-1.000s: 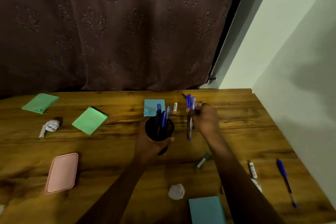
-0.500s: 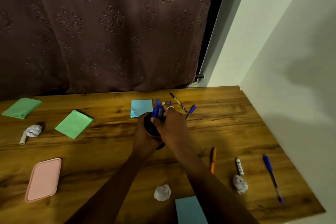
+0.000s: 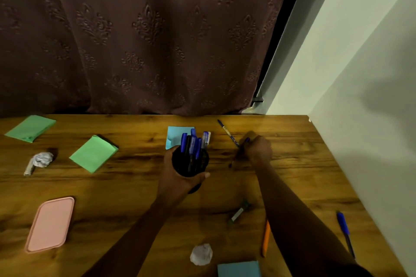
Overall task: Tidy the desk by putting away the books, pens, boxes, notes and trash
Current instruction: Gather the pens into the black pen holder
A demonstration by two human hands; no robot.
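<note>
- The bundle of pens (image 3: 191, 145) that the right hand (image 3: 257, 149) held beside the pen holder (image 3: 190, 165) a second ago now stands inside it, blue caps up.
- The left hand (image 3: 177, 181) still grips the holder, fingers curled round its black wall, just in front of a blue note (image 3: 174, 134). We cannot tell whether its base touches the worktop (image 3: 135, 186).
- The right hand has left the holder and gone to the right and back. Its fingers are curled down and seem to pinch a blue-capped pen (image 3: 239, 152) low over the wood, just beside a patterned pen (image 3: 226, 131) lying near the back edge.
- We judge that one batch of pens is put away and the next pick has begun.
- Three more wait nearer us: an orange pen (image 3: 266, 238), a green marker (image 3: 238, 212) and a blue pen (image 3: 344, 228) by the wall.
- The rest is untouched: two green notes (image 3: 93, 153), the crumpled paper balls (image 3: 201, 254) and the pink box (image 3: 49, 224) on the left.
</note>
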